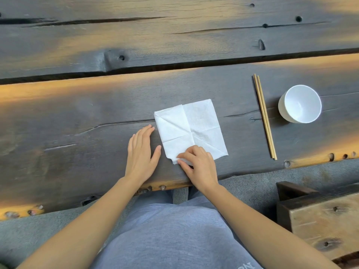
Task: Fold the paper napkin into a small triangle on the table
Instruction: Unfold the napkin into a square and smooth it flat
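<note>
A white paper napkin (191, 127) lies flat and unfolded on the dark wooden table (77, 117), a square with crossing and diagonal crease lines. My right hand (198, 167) pinches the napkin's near left corner between thumb and fingers, lifting that corner slightly. My left hand (140, 154) rests flat on the table just left of the napkin, fingers apart, holding nothing and not touching the paper.
A pair of wooden chopsticks (265, 117) lies to the right of the napkin, and a white bowl (300, 103) stands beyond them. The table's near edge runs just below my hands. A wooden bench (320, 220) sits at the lower right.
</note>
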